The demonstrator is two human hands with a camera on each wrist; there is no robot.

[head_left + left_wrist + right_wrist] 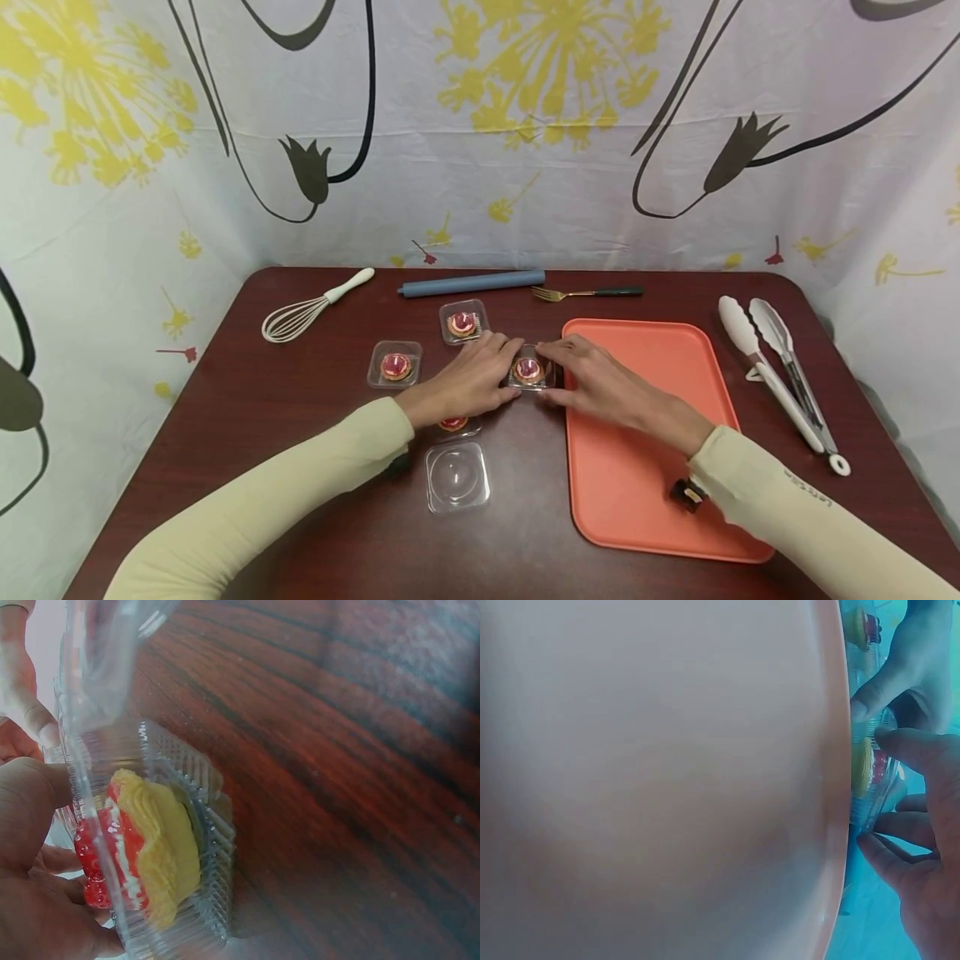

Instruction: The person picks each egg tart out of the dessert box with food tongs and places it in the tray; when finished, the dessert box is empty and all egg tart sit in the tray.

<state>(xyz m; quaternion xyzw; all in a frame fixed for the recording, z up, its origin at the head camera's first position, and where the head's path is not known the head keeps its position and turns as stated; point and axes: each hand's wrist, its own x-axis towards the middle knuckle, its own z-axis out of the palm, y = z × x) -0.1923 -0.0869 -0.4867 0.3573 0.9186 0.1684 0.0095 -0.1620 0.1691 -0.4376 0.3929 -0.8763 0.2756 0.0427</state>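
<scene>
Between my two hands a small clear plastic container (537,351) stands on the table at the tray's left edge, with a red-topped tart (528,371) inside. My left hand (480,367) grips its left side, fingers at the far corner and thumb at the near one. The right hand (600,379) holds the opposite side between thumb and fingers, reaching over the tray's rim. Under my left wrist sits another clear container (214,847) with a tart (161,847), partly hidden in the head view. An empty clear plastic piece (457,477) with a round dome lies nearer me.
Two more containers with tarts stand further left and back, one at the left (395,367) and one behind (463,323). An orange tray (645,500) lies at right, tongs (787,375) beyond it. A whisk (315,307), blue rod (472,283) and fork (588,292) line the back.
</scene>
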